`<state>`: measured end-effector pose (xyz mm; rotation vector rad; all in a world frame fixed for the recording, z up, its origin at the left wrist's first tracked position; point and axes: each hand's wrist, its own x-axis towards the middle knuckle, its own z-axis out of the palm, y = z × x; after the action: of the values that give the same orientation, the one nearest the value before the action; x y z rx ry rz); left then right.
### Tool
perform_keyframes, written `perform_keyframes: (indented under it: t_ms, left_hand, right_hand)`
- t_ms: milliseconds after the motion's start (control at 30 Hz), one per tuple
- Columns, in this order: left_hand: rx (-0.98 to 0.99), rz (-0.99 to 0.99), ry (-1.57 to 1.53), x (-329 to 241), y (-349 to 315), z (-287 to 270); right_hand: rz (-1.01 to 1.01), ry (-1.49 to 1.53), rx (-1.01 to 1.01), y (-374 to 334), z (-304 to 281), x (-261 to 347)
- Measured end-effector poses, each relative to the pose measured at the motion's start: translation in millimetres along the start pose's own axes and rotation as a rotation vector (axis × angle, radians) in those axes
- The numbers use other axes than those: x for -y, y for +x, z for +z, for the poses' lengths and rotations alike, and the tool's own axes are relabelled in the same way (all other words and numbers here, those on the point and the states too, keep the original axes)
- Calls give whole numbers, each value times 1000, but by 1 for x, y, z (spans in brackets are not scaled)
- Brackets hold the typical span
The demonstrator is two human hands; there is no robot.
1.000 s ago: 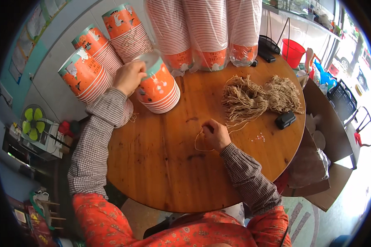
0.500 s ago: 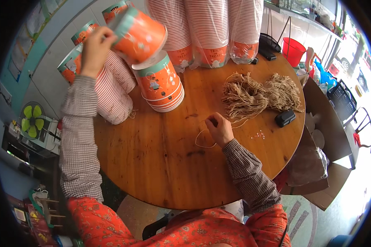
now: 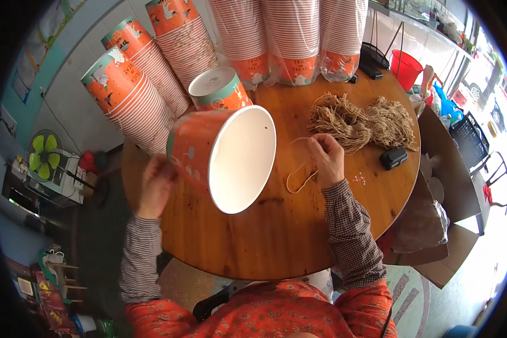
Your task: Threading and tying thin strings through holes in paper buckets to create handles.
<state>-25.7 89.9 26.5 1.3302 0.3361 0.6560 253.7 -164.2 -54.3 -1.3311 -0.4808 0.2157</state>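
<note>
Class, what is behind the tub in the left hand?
Behind the held tub stands an upturned tub; its pale base, green band and some orange side show. Its lower part is covered, so anything stacked there cannot be seen.

Printed capitals, short and dark, set over three lines, can be read on the orange part at the foot of the left bagged stack [image 3: 239, 40] and of the middle bagged stack [image 3: 293, 40]; similar lettering runs slanted across the orange upper end of the nearest leaning stack [image 3: 133, 104]; the print on the right bagged stack [image 3: 343, 40] is too small to read
</note>
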Motion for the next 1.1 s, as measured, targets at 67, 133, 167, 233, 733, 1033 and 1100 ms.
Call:
perform_keyframes:
  t_ms: [67,133,167,233,733,1033,1100]
  left_hand:
    - [11,37,124,18,-7,-2]
    - [34,138,449,23,-12,-1]
    - [33,134,443,23,-15,1]
    - [37,284,521,29,-20,12]
    - [-323,120,573,118,-12,-50]
    - [-177,863,669,42,-87,86]
    - [-121,602,477,49,-91,108]
  right_hand:
    - [-19,35,-41,3,-6,-4]
    - [-35,109,-77,7,-15,-7]
    - [-32,102,-76,7,-17,-3]
    - [62,165,-33,6,-20,5]
    - [355,417,259,-25,24,-7]
    - [361,537,388,-35,20,8]
    - [352,522,422,-40,25,9]
